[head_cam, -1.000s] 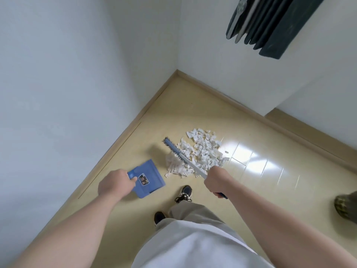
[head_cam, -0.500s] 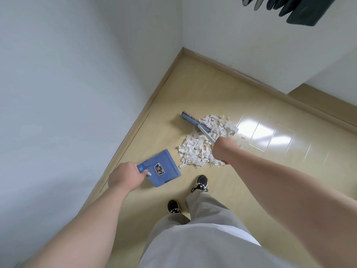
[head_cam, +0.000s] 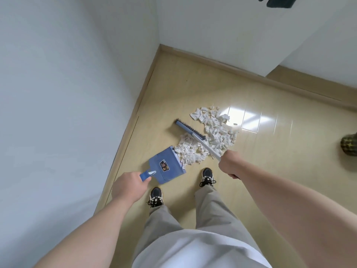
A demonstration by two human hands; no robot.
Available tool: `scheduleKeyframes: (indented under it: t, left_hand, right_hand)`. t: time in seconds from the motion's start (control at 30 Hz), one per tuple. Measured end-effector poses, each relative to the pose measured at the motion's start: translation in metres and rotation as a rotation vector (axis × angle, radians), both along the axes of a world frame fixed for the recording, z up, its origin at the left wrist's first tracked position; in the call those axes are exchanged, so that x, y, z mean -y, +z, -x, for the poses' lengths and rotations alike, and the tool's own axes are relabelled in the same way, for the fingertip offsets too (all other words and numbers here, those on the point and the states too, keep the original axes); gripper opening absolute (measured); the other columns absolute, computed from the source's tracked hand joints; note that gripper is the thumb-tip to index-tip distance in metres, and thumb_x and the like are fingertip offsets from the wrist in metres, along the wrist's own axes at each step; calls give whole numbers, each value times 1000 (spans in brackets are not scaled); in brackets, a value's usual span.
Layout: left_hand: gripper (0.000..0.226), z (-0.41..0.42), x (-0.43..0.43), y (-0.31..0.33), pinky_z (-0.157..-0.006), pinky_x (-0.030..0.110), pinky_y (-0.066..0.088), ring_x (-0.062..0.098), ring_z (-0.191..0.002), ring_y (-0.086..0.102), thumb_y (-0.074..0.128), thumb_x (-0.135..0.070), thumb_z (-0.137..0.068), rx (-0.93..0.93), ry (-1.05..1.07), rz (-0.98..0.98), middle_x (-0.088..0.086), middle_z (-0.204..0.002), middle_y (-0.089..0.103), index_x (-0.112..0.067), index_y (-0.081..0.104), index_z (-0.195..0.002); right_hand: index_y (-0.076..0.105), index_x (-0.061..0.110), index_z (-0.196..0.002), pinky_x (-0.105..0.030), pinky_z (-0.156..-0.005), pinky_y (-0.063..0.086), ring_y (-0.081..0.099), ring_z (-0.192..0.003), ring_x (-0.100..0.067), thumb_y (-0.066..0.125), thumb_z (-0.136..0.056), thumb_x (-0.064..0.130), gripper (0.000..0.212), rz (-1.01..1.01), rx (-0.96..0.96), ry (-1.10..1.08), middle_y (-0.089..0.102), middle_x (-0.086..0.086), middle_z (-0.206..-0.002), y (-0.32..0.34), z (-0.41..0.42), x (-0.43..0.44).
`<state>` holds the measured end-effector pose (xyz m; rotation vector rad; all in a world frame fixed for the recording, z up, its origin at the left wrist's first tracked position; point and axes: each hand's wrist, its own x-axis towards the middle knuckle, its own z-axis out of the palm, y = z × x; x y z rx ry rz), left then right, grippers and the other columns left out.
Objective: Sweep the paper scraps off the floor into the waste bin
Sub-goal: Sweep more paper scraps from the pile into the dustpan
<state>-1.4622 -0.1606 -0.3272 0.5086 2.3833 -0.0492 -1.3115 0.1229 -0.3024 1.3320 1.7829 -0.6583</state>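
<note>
A heap of white paper scraps [head_cam: 216, 130] lies on the pale wooden floor near the room's corner. My right hand [head_cam: 230, 164] grips the grey handle of a blue brush [head_cam: 190, 130], whose bristle head rests across the heap and splits it in two. My left hand [head_cam: 129, 185] holds the handle of a blue dustpan [head_cam: 165, 165]. The pan sits on the floor with its mouth against the nearer clump of scraps [head_cam: 190, 152], and a few scraps lie at its lip. No waste bin is in view.
White walls [head_cam: 77, 93] meet in a corner just beyond the heap, with a skirting board [head_cam: 222, 62] along the floor. My two shoes [head_cam: 207, 176] stand right behind the dustpan. A dark green patterned object [head_cam: 349, 145] shows at the right edge.
The brush has pulled back toward me through the heap, dragging a clump of scraps to the dustpan. The dustpan has moved up against that clump. My head has tilted further down.
</note>
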Motion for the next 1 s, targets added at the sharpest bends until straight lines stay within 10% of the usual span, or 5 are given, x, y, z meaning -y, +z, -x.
scheduleKeyframes:
  t: [1.0]
  left_hand:
    - [46,5,40,-8,-47,23,37,16,-57,55,53,-63,-91,30,-164,-68,-2,-66,60,-21,66,-77]
  right_hand:
    - [61,-4,-99,-23,-35,39,49,-36,-22,40,-90,1,23,8,-70,-321,57,-12,-59,71,-70,133]
